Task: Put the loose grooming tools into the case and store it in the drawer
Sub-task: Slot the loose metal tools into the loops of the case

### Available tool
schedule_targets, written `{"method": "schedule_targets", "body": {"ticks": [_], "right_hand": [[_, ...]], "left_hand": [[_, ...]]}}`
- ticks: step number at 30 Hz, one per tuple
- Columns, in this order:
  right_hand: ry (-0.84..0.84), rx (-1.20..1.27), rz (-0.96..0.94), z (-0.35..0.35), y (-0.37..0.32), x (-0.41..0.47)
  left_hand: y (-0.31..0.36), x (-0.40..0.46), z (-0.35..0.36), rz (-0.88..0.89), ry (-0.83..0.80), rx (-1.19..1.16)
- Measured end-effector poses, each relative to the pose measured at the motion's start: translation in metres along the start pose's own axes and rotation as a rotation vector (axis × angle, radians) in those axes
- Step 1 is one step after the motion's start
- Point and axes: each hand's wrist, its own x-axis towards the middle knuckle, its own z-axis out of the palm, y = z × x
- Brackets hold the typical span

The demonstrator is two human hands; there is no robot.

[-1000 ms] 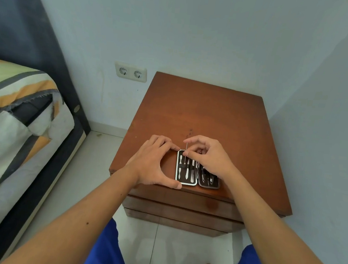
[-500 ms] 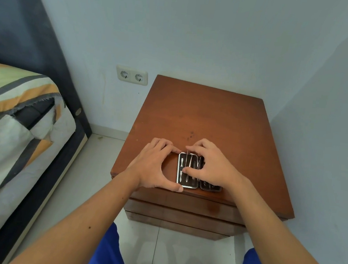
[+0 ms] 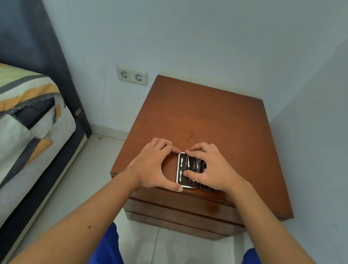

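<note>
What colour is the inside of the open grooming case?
Black lining with a silver-white rim: the grooming case lies open on the nightstand, seen in the head view.

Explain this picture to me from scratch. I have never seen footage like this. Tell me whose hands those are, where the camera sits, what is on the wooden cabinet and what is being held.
There is no machine here. A person wears a camera on the head, so the single view looks down along their own arms.

The left hand braces the left edge of an open grooming case, thumb at the near corner and fingers at the far one. The right hand lies over the case, its fingers pressing on the small metal tools inside. Whether it grips one I cannot tell.

The case lies near the front edge of a brown bedside cabinet, whose drawers below look closed. A bed stands to the left, and a double wall socket sits behind.
</note>
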Motion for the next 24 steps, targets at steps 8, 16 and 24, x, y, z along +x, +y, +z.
{"method": "schedule_targets", "body": {"ticks": [8,16,24], "right_hand": [[0.000,0.030,-0.017,-0.001,0.003,0.000],[-0.039,0.036,-0.054,-0.007,0.002,0.008],[-0.047,0.003,-0.079,-0.006,0.004,0.006]], "left_hand": [[0.001,0.000,0.000,0.000,0.006,0.001],[0.000,0.000,0.000,0.000,-0.002,0.001],[0.000,0.000,-0.001,-0.003,-0.008,0.004]]}}
